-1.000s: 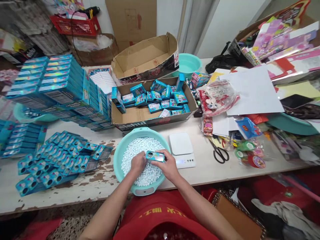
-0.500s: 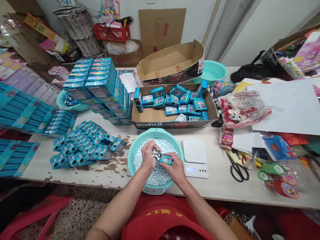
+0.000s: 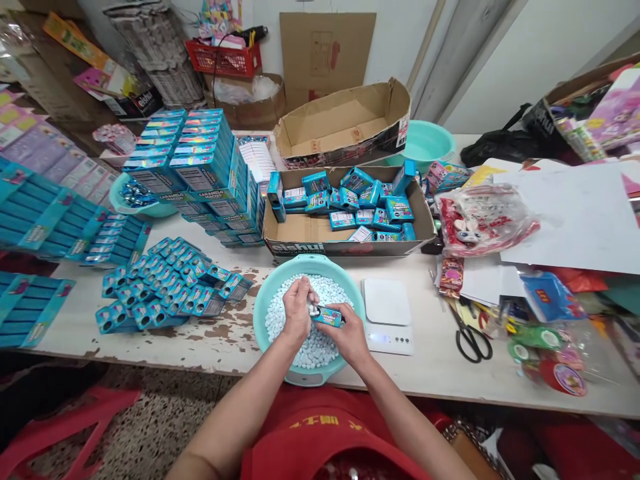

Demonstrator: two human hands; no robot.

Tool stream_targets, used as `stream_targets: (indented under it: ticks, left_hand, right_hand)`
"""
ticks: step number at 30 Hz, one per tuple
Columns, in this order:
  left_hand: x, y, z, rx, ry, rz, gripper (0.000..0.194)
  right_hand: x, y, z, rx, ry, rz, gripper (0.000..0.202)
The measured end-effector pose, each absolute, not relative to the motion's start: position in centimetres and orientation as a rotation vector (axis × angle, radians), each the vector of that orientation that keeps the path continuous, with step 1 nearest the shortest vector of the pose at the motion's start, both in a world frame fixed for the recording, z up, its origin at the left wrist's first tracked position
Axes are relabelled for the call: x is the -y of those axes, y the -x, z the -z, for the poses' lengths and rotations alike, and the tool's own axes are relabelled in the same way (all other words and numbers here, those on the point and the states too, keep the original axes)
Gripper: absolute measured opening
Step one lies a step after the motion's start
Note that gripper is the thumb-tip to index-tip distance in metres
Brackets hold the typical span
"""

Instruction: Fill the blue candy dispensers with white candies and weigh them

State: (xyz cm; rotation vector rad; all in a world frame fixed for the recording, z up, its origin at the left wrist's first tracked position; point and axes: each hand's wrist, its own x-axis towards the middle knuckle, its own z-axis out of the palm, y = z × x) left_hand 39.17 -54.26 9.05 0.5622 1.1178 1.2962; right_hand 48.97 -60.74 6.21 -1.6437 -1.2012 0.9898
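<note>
A turquoise basin [image 3: 259,320] full of small pale candies [image 3: 313,357] stands at the table's front edge. Over it, my left hand [image 3: 299,308] is curled around a few of the candies, against the open end of a small blue box [image 3: 329,316]. From the right, my right hand [image 3: 350,333] grips that box, which lies on its side with its round hole facing the left hand. Just right of the basin is a white scale [image 3: 387,313]. Behind the basin, a cardboard carton [image 3: 295,230] holds several blue boxes in loose order.
Left of the basin lie several blue boxes with round holes [image 3: 173,280]; behind them rises a tall stack of blue boxes [image 3: 210,170]. Black scissors [image 3: 473,343], tape rolls [image 3: 547,339] and a plastic bag [image 3: 483,217] are on the right.
Fewer candies show between my left hand and the box. The box is slightly further left, still in my right hand. The whole view has shifted a little.
</note>
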Motion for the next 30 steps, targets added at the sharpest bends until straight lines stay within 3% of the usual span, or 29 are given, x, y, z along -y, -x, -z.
stream_targets:
  ticks: [9,15,18,23,26,30]
  left_hand:
    - [53.0,-38.4,-7.8,-1.225,-0.607,-1.255,0.042]
    - [53.6,-35.3,-5.4,-1.46,-1.521,-0.724,0.016]
    - [52.3,-36.1,-6.9,-1.456,-1.642,-0.819,0.011]
    - [43.3,-44.6,-10.2,-1.252,-1.761,-0.99,0.01]
    - [37.1,-52.2,-9.3,-1.211,-1.95,-0.501,0.011]
    - [33.0,-59.9,-5.9,-1.181,-1.932,-0.238,0.028]
  right_hand:
    - [60.8,-50.1,-6.4,1.058,1.596,-1.047,0.035]
    - [61.9,-53.9,-8.8,0.891,1.421,-1.167,0.043]
    - [62.0,-57.2,-9.1,0.81,1.481,-1.017,0.041]
    - [60.7,-62.6,-6.2,0.72,1.682,-0.71,0.038]
    - [59.9,-64.3,-3.6,0.731,1.739,-0.604,0.037]
    - [59.3,-65.1,-1.0,0.769,1.753,-0.61,0.036]
